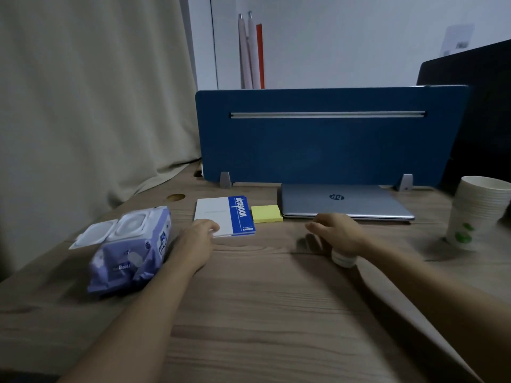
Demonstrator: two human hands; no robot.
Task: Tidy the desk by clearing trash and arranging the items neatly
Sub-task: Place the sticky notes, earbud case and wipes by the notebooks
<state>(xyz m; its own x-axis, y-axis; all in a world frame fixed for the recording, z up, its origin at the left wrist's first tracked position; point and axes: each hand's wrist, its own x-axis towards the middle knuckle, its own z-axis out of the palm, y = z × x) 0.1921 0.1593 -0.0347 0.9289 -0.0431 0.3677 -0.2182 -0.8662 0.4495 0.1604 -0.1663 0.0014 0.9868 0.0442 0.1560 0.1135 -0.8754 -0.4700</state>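
Nearest us on the desk [249, 313], the pack of wipes [130, 252] lies at the left with its lid open. Our left hand [197, 237] rests loosely curled fingers on the notebook's [225, 215] near corner. Our right hand [338, 233] hovers blurred over a small white bottle [343, 258]; we cannot tell its grip. Beyond lie yellow sticky notes [266, 213], a closed laptop [345, 201] and stacked paper cups [478, 211].

"NOTEBOOK" on notebook [224, 216], "hp" on laptop [345, 204]
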